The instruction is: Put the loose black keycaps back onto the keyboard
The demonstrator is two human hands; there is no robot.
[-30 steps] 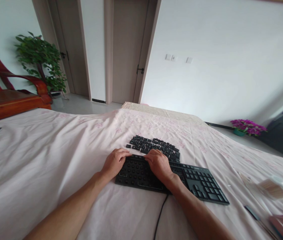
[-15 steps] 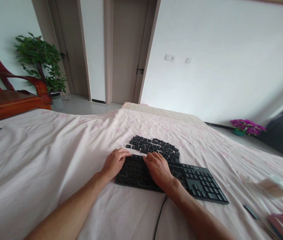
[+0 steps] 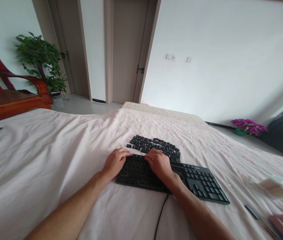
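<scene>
Head view | black keyboard [image 3: 193, 178] lies on the flowered cloth [image 3: 81, 150], bare key posts [image 3: 134, 170] across its left part | left hand [image 3: 115, 161], fingers bent, touches its far left corner; I can't tell if it grips | right hand [image 3: 160, 165] curls at the far edge, grip likewise unclear to me | loose keycaps [image 3: 167, 147] lie just beyond
</scene>
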